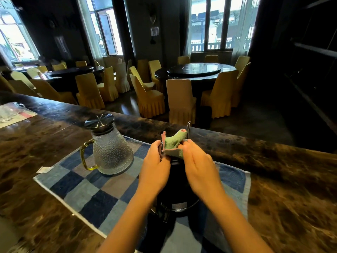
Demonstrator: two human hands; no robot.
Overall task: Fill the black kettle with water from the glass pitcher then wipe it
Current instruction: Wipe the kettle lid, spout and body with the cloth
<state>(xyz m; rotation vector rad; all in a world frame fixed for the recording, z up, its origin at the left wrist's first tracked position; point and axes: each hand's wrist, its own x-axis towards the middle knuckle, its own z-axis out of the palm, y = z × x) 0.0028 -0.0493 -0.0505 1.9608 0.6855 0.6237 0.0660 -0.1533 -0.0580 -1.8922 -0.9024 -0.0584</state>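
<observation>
Currently, mid-counter: black kettle (177,185) upright on blue checkered mat (87,194), mostly hidden behind both forearms, metal band visible at its near base. Green cloth (173,143) bunched at the kettle's top, touching it. Left hand (155,167) curled round the cloth's left edge, gripping. Right hand (197,168) pinching the cloth's right side with fingertips. Both hands close together, cloth between them.

Thin metal tube (189,129) upright just behind the cloth; can't tell what it belongs to.

Glass pitcher (112,152) left of kettle, same mat, upright, apart from the left hand. Steel lid (99,121) on, yellow handle (85,157) facing left. Water level unclear through textured glass.

Mat on dark marbled counter (291,179). Small white scrap (44,169) just off the mat's left edge. Clear plastic bag (11,112) far left on counter. Beyond the counter: yellow-covered chairs (179,99) around a dark round table (195,70), windows behind.
</observation>
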